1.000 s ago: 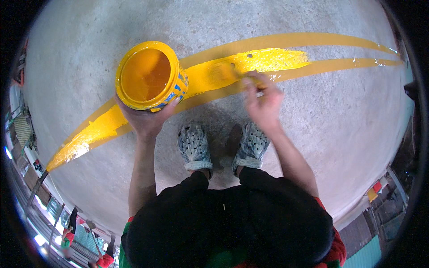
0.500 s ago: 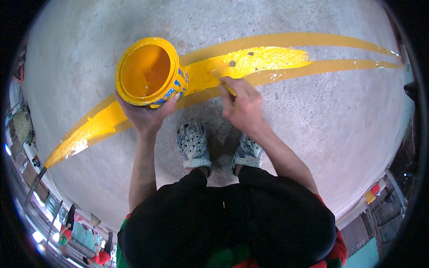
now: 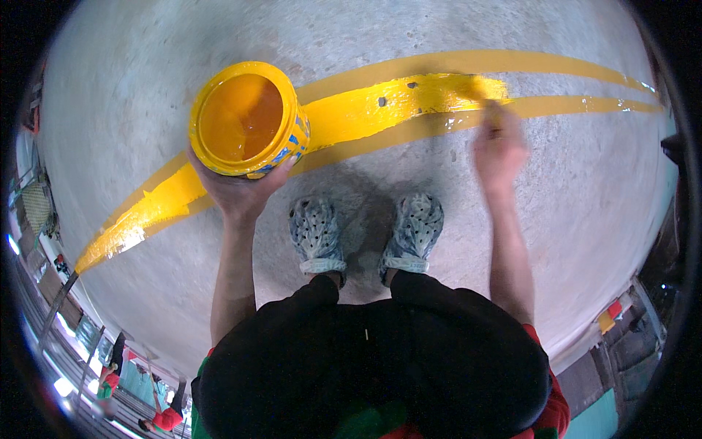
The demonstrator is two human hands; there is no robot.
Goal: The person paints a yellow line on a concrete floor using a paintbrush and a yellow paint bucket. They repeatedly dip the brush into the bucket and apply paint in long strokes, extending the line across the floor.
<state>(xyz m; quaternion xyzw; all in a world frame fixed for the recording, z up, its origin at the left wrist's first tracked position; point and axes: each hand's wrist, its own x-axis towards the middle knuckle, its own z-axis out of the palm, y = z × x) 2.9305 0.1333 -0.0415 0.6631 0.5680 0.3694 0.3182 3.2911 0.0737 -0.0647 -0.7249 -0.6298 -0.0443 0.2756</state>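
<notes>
My left hand is wrapped round the lower side of a yellow paint can, which is tipped so its open mouth and the yellow paint inside show. Fingers closed, my right hand is blurred by motion over the far end of the painted strip. It grips a paintbrush, whose smeared bristles are at the wet paint. Glossy yellow paint covers the band between two strips of darker yellow tape on the concrete floor. Two small dark spots lie in the paint.
My feet, in marbled clogs, stand just on the near side of the line. Grey concrete floor spreads all round. People in red and green tops and assorted items show at the lower left rim.
My right hand has swept right along the strip with the paintbrush, from beside the can to the painted end. The left hand and can have stayed nearly in place.
</notes>
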